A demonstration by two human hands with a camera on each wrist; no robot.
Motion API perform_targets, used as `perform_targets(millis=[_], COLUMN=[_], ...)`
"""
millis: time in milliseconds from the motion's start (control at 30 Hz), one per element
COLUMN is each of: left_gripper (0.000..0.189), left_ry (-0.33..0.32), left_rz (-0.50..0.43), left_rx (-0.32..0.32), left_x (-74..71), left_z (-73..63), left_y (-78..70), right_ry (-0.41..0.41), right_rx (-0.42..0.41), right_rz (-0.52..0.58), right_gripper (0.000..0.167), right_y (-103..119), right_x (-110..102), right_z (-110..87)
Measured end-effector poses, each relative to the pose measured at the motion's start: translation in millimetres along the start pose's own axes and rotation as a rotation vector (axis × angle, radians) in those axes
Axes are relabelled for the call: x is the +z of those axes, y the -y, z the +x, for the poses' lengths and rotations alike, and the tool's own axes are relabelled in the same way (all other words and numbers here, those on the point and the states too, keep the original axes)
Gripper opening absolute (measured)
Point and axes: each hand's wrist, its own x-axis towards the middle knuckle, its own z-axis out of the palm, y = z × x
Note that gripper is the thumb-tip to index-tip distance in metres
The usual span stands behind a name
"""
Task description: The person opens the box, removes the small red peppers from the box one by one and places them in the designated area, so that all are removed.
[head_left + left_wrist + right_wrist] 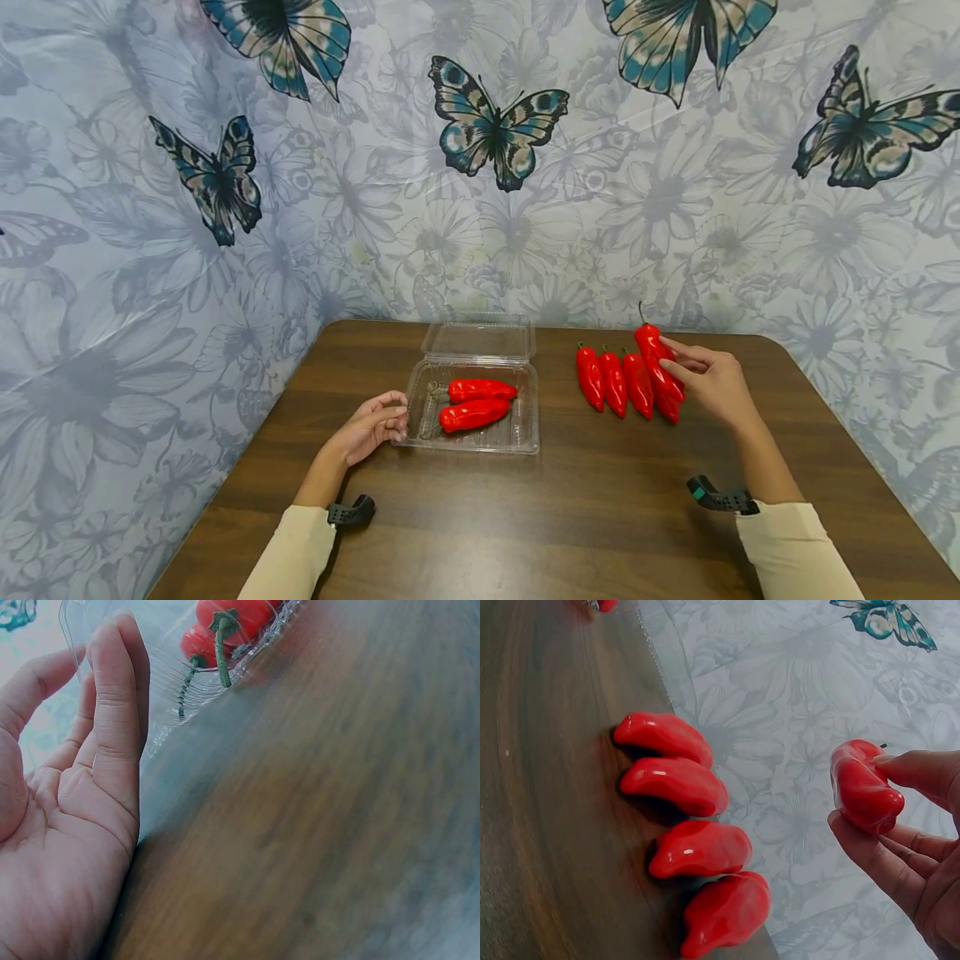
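The brown wood-grain table (480, 517) ran back to the pale floral wall covering with blue butterflies (510, 250). A strip of tabletop lay between the clear plastic hinged container (531, 408) and a row of four glossy red elongated peppers (613, 383) to its right; a wider stretch lay in front of both.

The right hand (705, 375) pinched a fifth glossy red elongated pepper (652, 362) between thumb and fingers, holding it raised off the table (the head view overlapped it with the rightmost of the row, but the right wrist view showed them apart). The left hand (375, 425) rested against the container's left wall, its fingers relaxed and slightly bent, thumb somewhat apart from them.

Inside the container lay two more red peppers (475, 415), side by side, green stems (222, 649) toward the left hand. The transparent lid (478, 340) stood open at the far side.
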Motion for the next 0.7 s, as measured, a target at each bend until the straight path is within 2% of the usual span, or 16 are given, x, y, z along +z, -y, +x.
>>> perform_targets(millis=[267,700], left_gripper=[0.018,0.014], left_ry=[-0.011,-0.019], left_rz=[0.002,0.000], left_rx=[-0.007,-0.012], left_x=[1.7,1.4], left_z=[-0.3,-0.6], left_y=[-1.6,-1.9], right_ry=[-0.017,-0.046], right_rx=[0.041,0.051], right_rz=[-0.009,0.019], right_gripper=[0.046,0.046], right_y=[-8.0,-21.3], right_x=[-6.0,-7.6], right_z=[0.5,-1.6])
